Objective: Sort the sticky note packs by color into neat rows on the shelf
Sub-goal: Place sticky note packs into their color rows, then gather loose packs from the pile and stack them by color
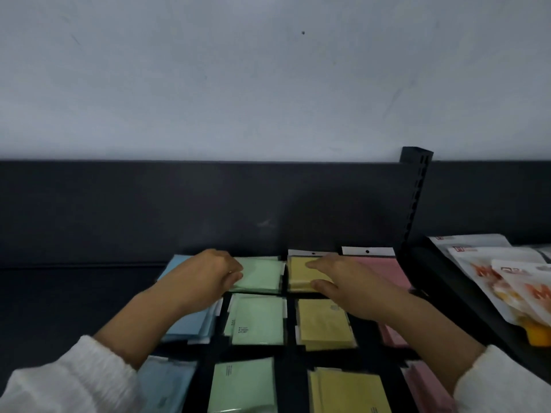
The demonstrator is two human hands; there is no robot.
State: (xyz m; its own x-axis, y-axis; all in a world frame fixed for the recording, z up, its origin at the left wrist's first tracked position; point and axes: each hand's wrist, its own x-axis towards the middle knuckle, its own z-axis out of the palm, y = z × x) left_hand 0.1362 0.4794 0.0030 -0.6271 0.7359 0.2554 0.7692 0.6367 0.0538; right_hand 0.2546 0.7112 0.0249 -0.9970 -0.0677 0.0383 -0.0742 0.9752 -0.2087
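Sticky note packs lie in four colour columns on the dark shelf [74, 293]: blue [190, 323] at the left, then green [258, 320], yellow [323, 323] and pink [387, 272] at the right. My left hand [205, 272] grips the left edge of the back green pack [262, 275], fingers curled around it. My right hand [343, 278] rests on the back yellow pack [301, 275], thumb at its near edge and fingers on top. My forearms hide parts of the blue and pink columns.
A dark back panel [208, 210] rises right behind the packs. A slotted black upright [414, 198] stands at the right. Beyond it, white and orange bagged goods [512, 281] lie on the neighbouring shelf.
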